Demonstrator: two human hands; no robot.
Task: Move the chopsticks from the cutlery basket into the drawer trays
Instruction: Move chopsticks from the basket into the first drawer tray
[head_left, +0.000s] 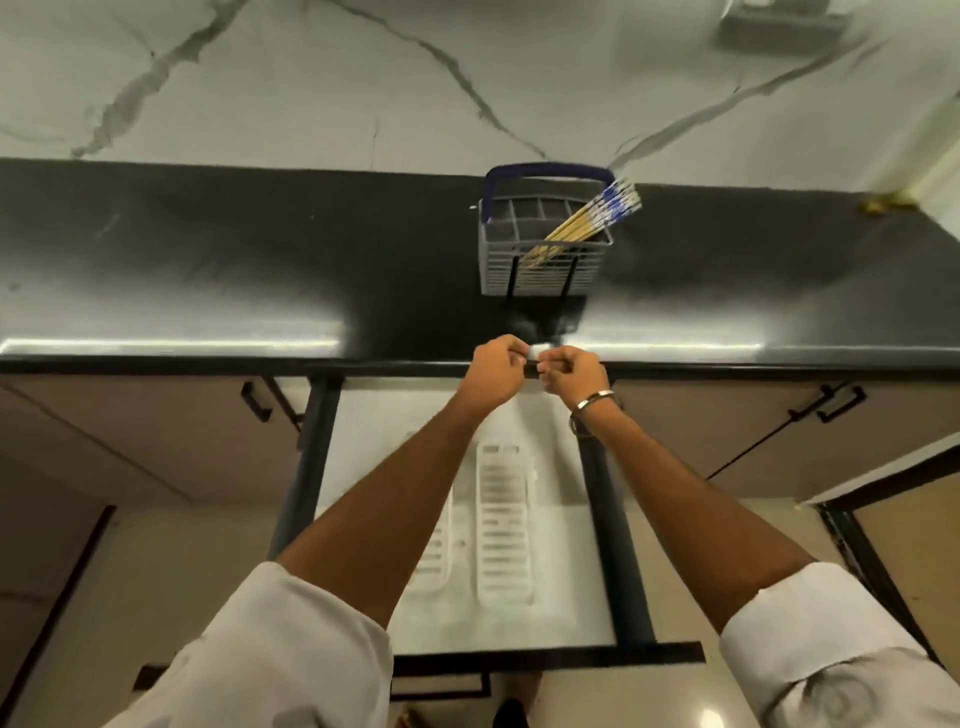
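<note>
A grey cutlery basket (540, 260) with a blue handle stands on the black countertop. Several chopsticks (587, 221), yellow with blue-and-white tops, lean in its right compartment. Below the counter edge a drawer (623, 597) is pulled out, with white slotted trays (504, 525) lying inside. My left hand (493, 376) and my right hand (574, 376) meet over the counter's front edge, in front of the basket. Both pinch a small white object (537, 349) between the fingertips; the blur hides what it is. Neither hand touches the chopsticks.
The black countertop (208, 270) runs left and right under a marbled white wall. Cabinet doors with black handles (257, 402) flank the drawer. A grey box (774, 23) is blurred at the top right. A brass fitting (883, 202) sits at the counter's right end.
</note>
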